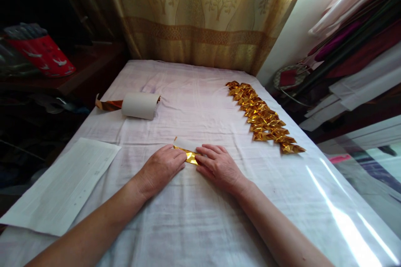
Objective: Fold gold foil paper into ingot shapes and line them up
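In the middle of the white-covered table lies a small sheet of gold foil paper (pixel 191 157), partly folded, its pale back showing along the far side. My left hand (pixel 162 170) presses down on its left end with the fingers close together. At the right end, the bent fingers of my right hand (pixel 219 167) hold the paper against the cloth. The fingers hide both ends of the fold. Off to the right, several folded gold foil pieces (pixel 265 119) stand packed in a slanting double row.
A pale roll (pixel 139 105) with gold foil inside lies at the back left. Nearer on that side is a printed white sheet (pixel 67 187). A red pen holder (pixel 46 56) stands on a dark cabinet. Behind hangs a gold curtain (pixel 194 16); clothes (pixel 366 79) hang at right.
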Available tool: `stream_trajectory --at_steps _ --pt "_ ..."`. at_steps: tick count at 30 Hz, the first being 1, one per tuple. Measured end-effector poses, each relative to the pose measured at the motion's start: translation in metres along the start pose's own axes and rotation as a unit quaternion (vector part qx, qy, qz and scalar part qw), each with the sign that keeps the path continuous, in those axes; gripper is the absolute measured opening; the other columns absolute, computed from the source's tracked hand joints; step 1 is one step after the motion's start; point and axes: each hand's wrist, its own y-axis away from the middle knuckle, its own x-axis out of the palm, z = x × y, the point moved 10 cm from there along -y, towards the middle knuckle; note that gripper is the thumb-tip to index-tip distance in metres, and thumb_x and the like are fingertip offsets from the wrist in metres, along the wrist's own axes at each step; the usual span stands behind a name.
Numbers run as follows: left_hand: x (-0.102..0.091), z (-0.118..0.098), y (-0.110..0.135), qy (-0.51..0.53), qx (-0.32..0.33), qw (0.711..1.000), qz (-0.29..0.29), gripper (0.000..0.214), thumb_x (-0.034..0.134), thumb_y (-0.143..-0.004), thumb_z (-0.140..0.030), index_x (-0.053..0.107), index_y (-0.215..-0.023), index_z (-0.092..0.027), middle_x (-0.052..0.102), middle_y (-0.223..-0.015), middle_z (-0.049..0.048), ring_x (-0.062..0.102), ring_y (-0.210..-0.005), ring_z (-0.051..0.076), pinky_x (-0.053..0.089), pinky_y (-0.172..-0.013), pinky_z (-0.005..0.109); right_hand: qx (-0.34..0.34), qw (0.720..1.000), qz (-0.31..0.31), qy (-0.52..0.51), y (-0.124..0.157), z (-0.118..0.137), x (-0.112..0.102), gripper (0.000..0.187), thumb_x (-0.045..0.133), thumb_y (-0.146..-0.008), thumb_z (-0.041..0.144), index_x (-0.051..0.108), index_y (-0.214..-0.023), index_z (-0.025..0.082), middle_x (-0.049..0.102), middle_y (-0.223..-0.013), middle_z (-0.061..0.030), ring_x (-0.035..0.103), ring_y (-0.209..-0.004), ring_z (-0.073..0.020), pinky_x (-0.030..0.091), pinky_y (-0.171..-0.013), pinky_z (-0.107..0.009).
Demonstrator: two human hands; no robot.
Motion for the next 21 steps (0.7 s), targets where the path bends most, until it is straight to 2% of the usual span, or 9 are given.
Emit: stream_trajectory --at_steps 4,9,12,14,18,21 --pt "0.004 -0.002 -0.011 -0.051 0.012 0.999 0.014 0.013 0.05 -0.096 -0.017 0.06 -0.087 -0.017 0.067 -0.084 0.0039 0.063 -0.081 0.02 0.048 -0.086 0.037 -0.02 1.0 -0.014 0.001 -0.002 0.002 -0.003 0.025 0.06 -0.094 0.026 0.069 -0.118 0.023 0.071 -0.12 -0.0085 0.063 -0.111 -0.0241 0.047 -0.094 -0.041" --pt "0.009 -0.012 -0.013 -0.125 0.046 0.991 0.014 0.021 0.045 -0.093 -0.004 0.056 -0.082 -0.017 0.063 -0.078 0.0047 0.059 -0.072 0.021 0.047 -0.076 0.036 -0.025 0.999 -0.009 -0.018 -0.002 0.006 -0.005 0.027 0.063 -0.092 0.03 0.067 -0.117 0.02 0.069 -0.122 -0.0104 0.063 -0.111 -0.0246 0.047 -0.093 -0.04" --pt "0.009 -0.014 -0.013 -0.146 0.051 0.988 0.003 0.02 0.046 -0.092 -0.003 0.056 -0.082 -0.017 0.062 -0.076 0.0041 0.059 -0.07 0.02 0.047 -0.075 0.035 -0.015 0.999 -0.013 -0.029 -0.002 0.005 -0.006 0.026 0.063 -0.09 0.029 0.067 -0.114 0.019 0.069 -0.122 -0.0105 0.062 -0.112 -0.0251 0.047 -0.094 -0.04" --pt "0.008 -0.014 -0.014 -0.148 0.053 0.988 -0.006 0.017 0.049 -0.093 -0.007 0.057 -0.081 -0.017 0.062 -0.075 0.0037 0.059 -0.07 0.02 0.046 -0.075 0.035 -0.011 1.0 -0.016 -0.02 -0.004 0.005 -0.005 0.026 0.062 -0.09 0.025 0.066 -0.114 0.019 0.07 -0.12 -0.0099 0.063 -0.109 -0.0244 0.048 -0.093 -0.039" --pt "0.008 -0.013 -0.019 -0.145 0.05 0.988 0.002 0.019 0.054 -0.095 -0.025 0.059 -0.079 -0.017 0.062 -0.074 0.0043 0.06 -0.071 0.021 0.046 -0.074 0.036 -0.021 1.0 -0.011 0.008 -0.008 0.004 0.001 0.023 0.058 -0.092 0.018 0.066 -0.113 0.018 0.072 -0.114 -0.0097 0.066 -0.102 -0.0227 0.05 -0.088 -0.036" --pt "0.01 -0.014 -0.022 -0.15 0.044 0.988 0.01 0.018 0.056 -0.095 -0.026 0.06 -0.08 -0.016 0.062 -0.074 0.0043 0.059 -0.07 0.02 0.046 -0.072 0.035 -0.026 0.999 -0.022 -0.001 -0.01 0.003 0.0 0.02 0.056 -0.092 0.017 0.067 -0.108 0.017 0.073 -0.113 -0.0101 0.068 -0.1 -0.023 0.052 -0.086 -0.036"
